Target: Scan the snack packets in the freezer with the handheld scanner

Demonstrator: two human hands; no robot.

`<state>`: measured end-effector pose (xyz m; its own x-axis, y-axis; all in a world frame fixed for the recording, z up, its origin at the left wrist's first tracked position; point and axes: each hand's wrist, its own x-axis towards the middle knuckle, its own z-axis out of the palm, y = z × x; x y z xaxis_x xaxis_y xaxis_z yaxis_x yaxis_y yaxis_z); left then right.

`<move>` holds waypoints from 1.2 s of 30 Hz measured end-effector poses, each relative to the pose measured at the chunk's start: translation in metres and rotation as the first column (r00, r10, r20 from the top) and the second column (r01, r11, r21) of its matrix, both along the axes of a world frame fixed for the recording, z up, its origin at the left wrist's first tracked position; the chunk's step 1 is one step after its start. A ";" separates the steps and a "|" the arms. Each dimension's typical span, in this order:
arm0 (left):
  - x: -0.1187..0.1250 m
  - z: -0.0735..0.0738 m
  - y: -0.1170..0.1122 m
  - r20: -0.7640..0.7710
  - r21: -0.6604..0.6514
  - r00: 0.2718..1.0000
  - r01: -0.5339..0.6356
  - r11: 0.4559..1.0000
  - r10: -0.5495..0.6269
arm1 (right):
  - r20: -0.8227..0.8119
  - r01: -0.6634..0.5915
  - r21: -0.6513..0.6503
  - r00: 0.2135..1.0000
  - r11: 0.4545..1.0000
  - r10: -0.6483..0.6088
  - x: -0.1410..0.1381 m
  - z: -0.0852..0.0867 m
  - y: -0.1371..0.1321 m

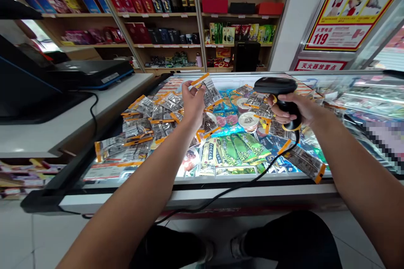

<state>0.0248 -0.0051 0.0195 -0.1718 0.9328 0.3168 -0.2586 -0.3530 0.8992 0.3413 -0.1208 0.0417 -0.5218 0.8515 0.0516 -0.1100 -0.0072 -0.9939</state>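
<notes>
My left hand [193,103] pinches a clear snack packet with orange ends [208,89], lifted above the glass lid of a chest freezer [202,180]. In my right hand [292,109] is the handle of a black barcode scanner [277,87] with yellow trim, its head turned left toward the packet. The scanner's black cable [240,187] hangs down over the freezer's front edge. Several more orange-edged packets [145,124] are spread over the lid to the left, and one [304,162] lies at the right.
Ice creams and frozen goods show under the glass. A white counter [75,122] on the left carries a black till machine [90,73] and its cable. Wooden shelves [176,14] of boxes and bottles stand behind. A red and yellow poster [350,6] hangs at right.
</notes>
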 end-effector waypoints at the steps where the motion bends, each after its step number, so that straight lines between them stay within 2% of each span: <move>1: -0.002 0.001 -0.001 0.040 -0.006 0.999 0.022 1.000 -0.021 | 0.013 -0.032 0.003 0.999 0.999 0.032 0.000 -0.002 0.000; 7: 0.002 0.005 -0.007 0.123 -0.065 0.987 0.111 0.992 -0.103 | 0.053 -0.141 -0.037 0.988 0.989 0.142 0.003 -0.010 0.002; 18: 0.003 0.003 -0.008 0.132 -0.060 0.983 0.135 0.989 -0.126 | 0.108 -0.172 -0.015 0.979 0.985 0.173 0.002 -0.017 0.006; 23: 0.000 0.010 -0.007 0.023 -0.031 0.998 0.059 0.998 -0.058 | 0.099 -0.169 0.007 0.981 0.986 0.168 -0.001 -0.011 0.002; 27: -0.031 0.028 0.008 -0.236 0.043 0.968 -0.082 0.996 0.090 | 0.061 -0.068 0.033 0.996 0.997 0.066 -0.005 -0.005 -0.002; 29: -0.058 0.033 0.018 -0.433 0.094 0.883 -0.156 0.983 0.182 | 0.001 0.000 0.035 1.000 0.999 0.000 -0.006 -0.002 -0.003; 30: -0.071 0.033 0.022 -0.536 0.136 0.812 -0.188 0.973 0.231 | -0.034 0.027 0.035 0.999 0.999 -0.026 -0.006 -0.001 -0.003; 33: -0.100 0.026 0.033 -0.769 0.243 0.546 -0.232 0.942 0.333 | -0.108 0.076 0.035 0.992 0.996 -0.072 -0.004 0.003 -0.003; 36: -0.106 0.014 0.036 -0.883 0.295 0.302 -0.238 0.925 0.359 | -0.126 0.099 0.033 0.988 0.995 -0.094 -0.002 0.005 -0.002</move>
<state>-0.0816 0.0308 0.0333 0.0183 0.8399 0.5425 0.8358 -0.3106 0.4527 0.3394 -0.1232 0.0464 -0.4248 0.8936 0.1448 -0.2312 0.0476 -0.9717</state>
